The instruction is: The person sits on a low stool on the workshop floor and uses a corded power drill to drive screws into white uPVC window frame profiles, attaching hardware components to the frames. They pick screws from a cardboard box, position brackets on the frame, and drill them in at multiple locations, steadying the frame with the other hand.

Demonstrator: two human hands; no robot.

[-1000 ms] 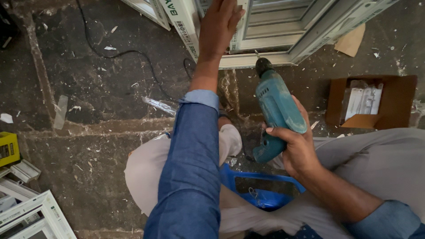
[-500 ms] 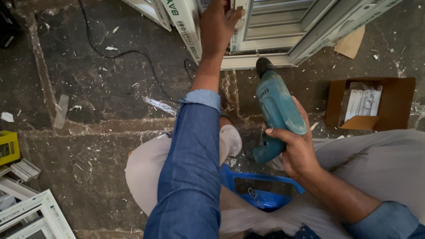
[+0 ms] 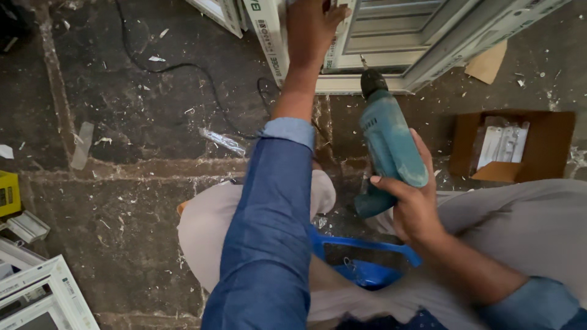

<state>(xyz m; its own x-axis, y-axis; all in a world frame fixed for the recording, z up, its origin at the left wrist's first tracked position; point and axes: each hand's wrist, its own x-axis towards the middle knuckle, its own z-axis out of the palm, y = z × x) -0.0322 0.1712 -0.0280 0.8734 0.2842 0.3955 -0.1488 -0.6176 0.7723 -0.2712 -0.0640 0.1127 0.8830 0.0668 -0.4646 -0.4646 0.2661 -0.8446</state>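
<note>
— Where is the drill?

— The teal power drill (image 3: 389, 143) sits right of centre, gripped around its handle by the right hand (image 3: 411, 205), fingers wrapped tight. Its dark chuck and bit point away, toward the far white window frame (image 3: 391, 36).

— Does the bit touch the frame?

— The tip is just beside the frame's lower rail; I cannot tell whether it makes contact.

— And the other hand?

— The left hand (image 3: 310, 27) reaches far forward, its blue sleeve (image 3: 272, 220) running up the middle, and presses flat on the frame's upright bar, fingers curled over the edge.

— What lies around them?

— Under the arms are the person's grey trousers (image 3: 520, 226), and between the knees a blue plastic piece (image 3: 367, 260) shows, near the drill's handle. To the right, on the stone floor (image 3: 122, 122), an open cardboard box (image 3: 538, 146) holds white parts in clear bags. A black cable (image 3: 177, 64) snakes across the far left of the floor. At the near left lie more white frame pieces (image 3: 43, 293) and a yellow block (image 3: 8, 192). Pale shavings are scattered over the floor.
</note>
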